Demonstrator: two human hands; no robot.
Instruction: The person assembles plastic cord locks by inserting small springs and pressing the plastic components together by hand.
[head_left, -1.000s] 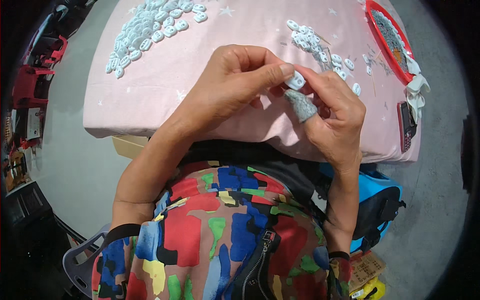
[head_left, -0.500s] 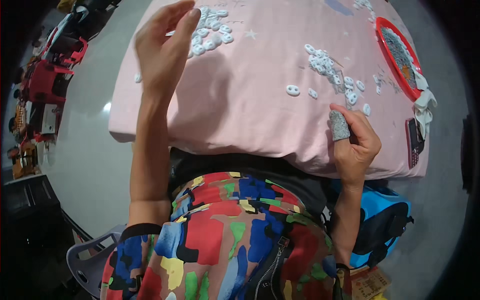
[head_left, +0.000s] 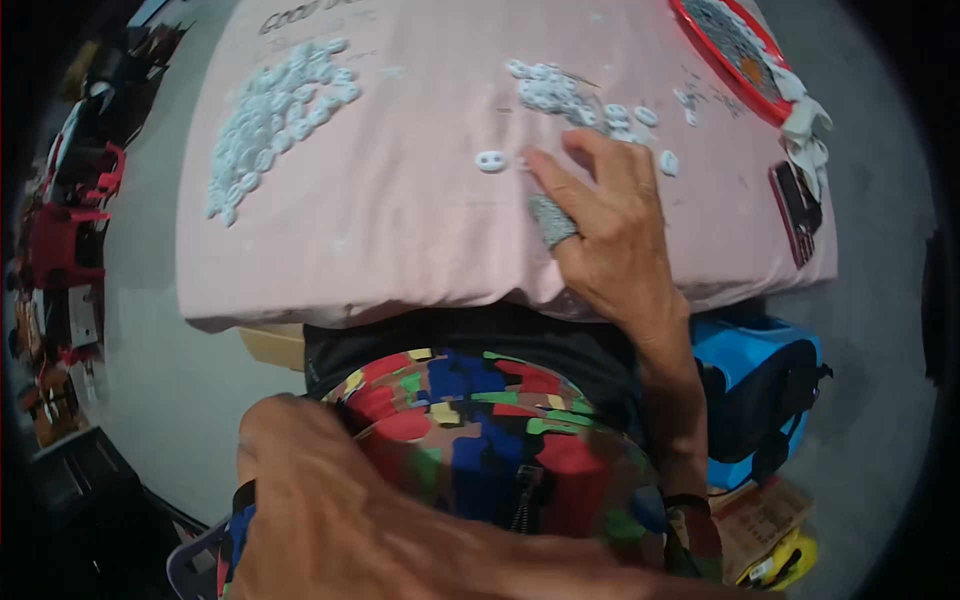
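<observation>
My right hand reaches over the pink cloth with its fingers apart. A grey finger sleeve covers its thumb. The index fingertip rests at a small white piece, mostly hidden by it. Just left of that lies a single white oval piece with two holes. More such pieces form a cluster beyond the hand. A larger pile of them spreads over the table's left. My left arm is bent close in front of me, large and blurred; its fingers do not show.
A red tray of grey bits stands at the far right, a white cloth by it. A dark red phone lies near the right edge. The pink cloth covers the table. A blue bag is below on the right.
My left hand has left the pile at the left, and that arm is now drawn back toward me. My right hand has moved forward and left to the small white piece. The view has shifted.
</observation>
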